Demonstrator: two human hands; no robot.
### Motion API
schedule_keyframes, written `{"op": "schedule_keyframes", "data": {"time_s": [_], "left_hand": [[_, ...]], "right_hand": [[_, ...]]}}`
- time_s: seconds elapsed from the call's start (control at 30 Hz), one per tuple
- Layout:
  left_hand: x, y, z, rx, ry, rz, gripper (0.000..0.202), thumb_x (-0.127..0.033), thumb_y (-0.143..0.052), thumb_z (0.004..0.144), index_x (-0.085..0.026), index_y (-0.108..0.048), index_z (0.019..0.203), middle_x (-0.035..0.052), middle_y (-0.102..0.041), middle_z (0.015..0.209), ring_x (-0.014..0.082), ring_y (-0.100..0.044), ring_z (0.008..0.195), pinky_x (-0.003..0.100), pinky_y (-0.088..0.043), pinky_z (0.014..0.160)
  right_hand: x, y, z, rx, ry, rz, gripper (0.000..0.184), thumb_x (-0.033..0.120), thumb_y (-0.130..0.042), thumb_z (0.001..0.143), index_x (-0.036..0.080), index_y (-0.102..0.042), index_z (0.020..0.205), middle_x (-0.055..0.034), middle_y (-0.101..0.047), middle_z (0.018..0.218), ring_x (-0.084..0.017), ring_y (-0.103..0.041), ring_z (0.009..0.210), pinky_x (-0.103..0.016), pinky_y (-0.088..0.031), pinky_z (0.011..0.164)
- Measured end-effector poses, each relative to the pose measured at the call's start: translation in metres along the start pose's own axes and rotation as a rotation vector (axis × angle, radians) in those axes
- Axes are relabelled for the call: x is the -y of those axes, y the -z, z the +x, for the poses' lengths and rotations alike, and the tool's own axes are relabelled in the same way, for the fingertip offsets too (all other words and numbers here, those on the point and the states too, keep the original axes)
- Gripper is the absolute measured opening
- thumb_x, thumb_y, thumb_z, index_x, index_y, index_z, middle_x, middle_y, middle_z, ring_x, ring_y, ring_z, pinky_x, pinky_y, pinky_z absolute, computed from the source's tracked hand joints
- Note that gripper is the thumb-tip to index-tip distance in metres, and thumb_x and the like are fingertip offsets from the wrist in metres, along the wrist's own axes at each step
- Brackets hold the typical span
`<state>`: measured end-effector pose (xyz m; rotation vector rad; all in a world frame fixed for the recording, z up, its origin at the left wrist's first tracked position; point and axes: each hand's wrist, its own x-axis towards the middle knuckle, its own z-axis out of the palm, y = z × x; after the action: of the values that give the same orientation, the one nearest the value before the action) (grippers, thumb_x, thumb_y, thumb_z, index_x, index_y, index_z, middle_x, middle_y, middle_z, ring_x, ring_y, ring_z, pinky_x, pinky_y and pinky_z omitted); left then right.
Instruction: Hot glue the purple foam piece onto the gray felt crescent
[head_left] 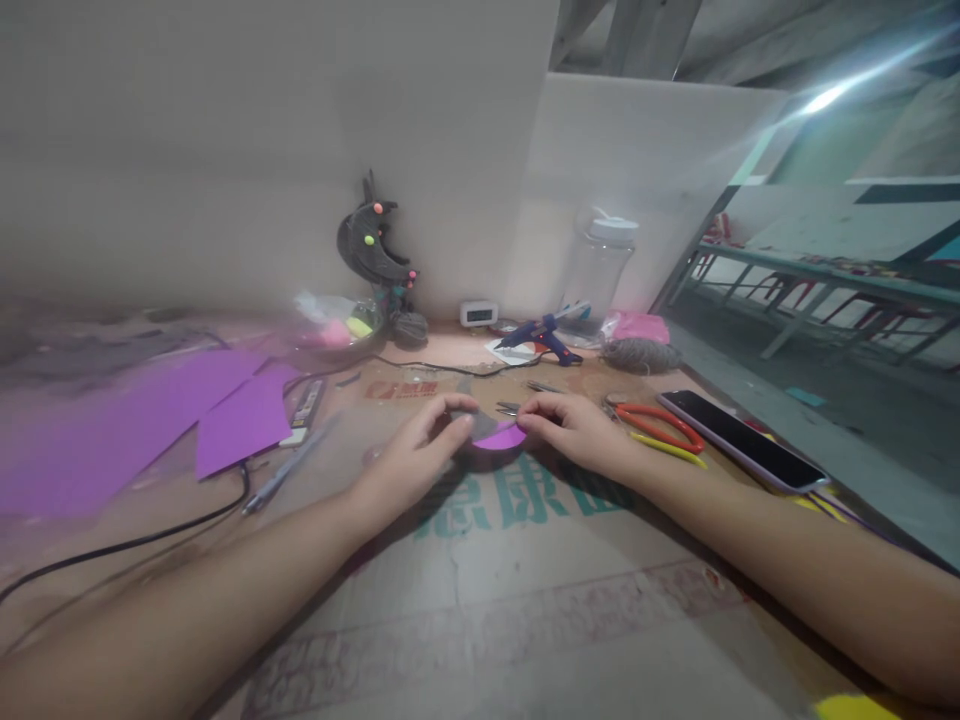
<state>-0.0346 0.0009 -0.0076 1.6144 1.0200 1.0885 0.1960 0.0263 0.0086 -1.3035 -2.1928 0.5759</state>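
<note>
Between my two hands is a small curved piece of purple paper [501, 437] with a dark grey part along its upper side. My left hand [439, 430] pinches its left end between thumb and fingers. At the other end, my right hand [559, 420] grips the right tip in the same way. The piece is held just above the printed cardboard [465, 610] that covers the table. Just behind it, a small metal tool tip [508, 408] shows, partly hidden by my right hand.
To the right lie orange-handled pliers [660, 420] and a phone [742, 440]. Behind stand a blue glue gun [544, 335], a small digital clock [478, 314], a clear bottle [596, 265] and a grey moon-shaped ornament [367, 245]. Purple sheets [244, 420], a pen [277, 480] and a black cable [150, 535] are left.
</note>
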Motion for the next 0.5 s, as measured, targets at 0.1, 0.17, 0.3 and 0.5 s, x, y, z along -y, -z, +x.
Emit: {"op": "schedule_keyframes", "data": {"time_s": [0.1, 0.17, 0.3, 0.5], "left_hand": [[0.0059, 0.0015, 0.0041, -0.042, -0.017, 0.015, 0.028, -0.038, -0.051, 0.089, -0.020, -0.059, 0.108, 0.0014, -0.061, 0.093, 0.0155, -0.055, 0.082, 0.025, -0.042, 0.072], [0.0093, 0.0018, 0.0058, -0.050, -0.032, 0.024, 0.026, -0.035, -0.051, 0.089, -0.019, -0.058, 0.108, 0.0019, -0.060, 0.097, 0.0155, -0.055, 0.087, 0.025, -0.042, 0.077], [0.0103, 0.0014, 0.0062, -0.038, -0.032, 0.056, 0.022, -0.030, -0.049, 0.090, -0.018, -0.057, 0.106, 0.0028, -0.061, 0.098, 0.0154, -0.055, 0.086, 0.026, -0.042, 0.075], [0.0071, 0.0006, 0.0036, 0.029, -0.010, 0.083, 0.021, -0.028, -0.047, 0.090, -0.018, -0.057, 0.105, 0.0036, -0.061, 0.101, 0.0161, -0.054, 0.089, 0.027, -0.041, 0.079]], "right_hand": [[-0.0003, -0.0030, -0.0017, 0.030, -0.004, 0.001, 0.023, 0.035, -0.052, 0.089, 0.018, -0.068, 0.085, 0.0000, -0.065, 0.072, -0.013, -0.055, 0.065, -0.025, -0.040, 0.063], [0.0002, -0.0039, -0.0025, 0.045, 0.004, -0.021, 0.024, 0.036, -0.052, 0.090, 0.018, -0.068, 0.085, -0.0003, -0.065, 0.072, -0.014, -0.055, 0.065, -0.025, -0.040, 0.062], [-0.0004, -0.0046, -0.0029, 0.067, 0.042, -0.047, 0.024, 0.036, -0.053, 0.090, 0.019, -0.069, 0.086, -0.0007, -0.067, 0.075, -0.014, -0.057, 0.067, -0.025, -0.041, 0.063], [-0.0025, -0.0043, -0.0048, 0.037, 0.045, -0.014, 0.023, 0.036, -0.053, 0.090, 0.020, -0.069, 0.087, -0.0018, -0.071, 0.081, -0.015, -0.062, 0.072, -0.025, -0.044, 0.067]]}}
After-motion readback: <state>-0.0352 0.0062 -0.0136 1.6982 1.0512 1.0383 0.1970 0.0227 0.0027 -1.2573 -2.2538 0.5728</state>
